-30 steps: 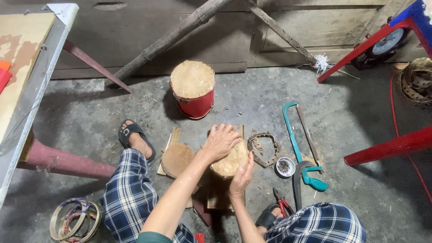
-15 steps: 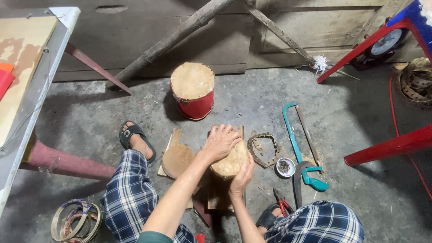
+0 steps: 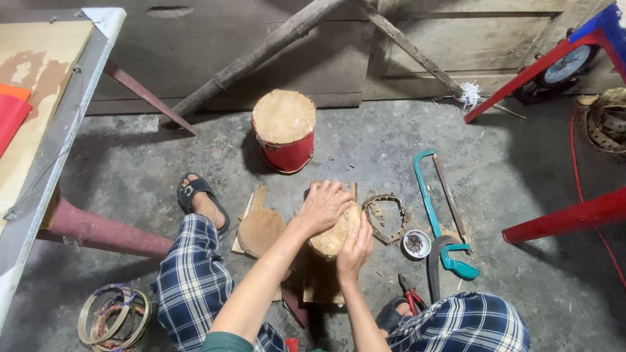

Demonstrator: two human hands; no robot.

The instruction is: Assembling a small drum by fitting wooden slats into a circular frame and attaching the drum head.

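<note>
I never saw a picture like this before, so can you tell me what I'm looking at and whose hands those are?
The camera sits on a person's head and looks down, so you see what they see. The person sits on a grey concrete floor, legs in checked trousers on either side. Both hands are theirs. The left hand presses flat on top of a round tan disc, and the right hand cups its near edge. The disc rests on a wooden board. Nearby lie a paddle-shaped wooden piece, a teal-framed hacksaw, a small dish of nails and red-handled pliers. Further off stands a red drum with a tan top.
</note>
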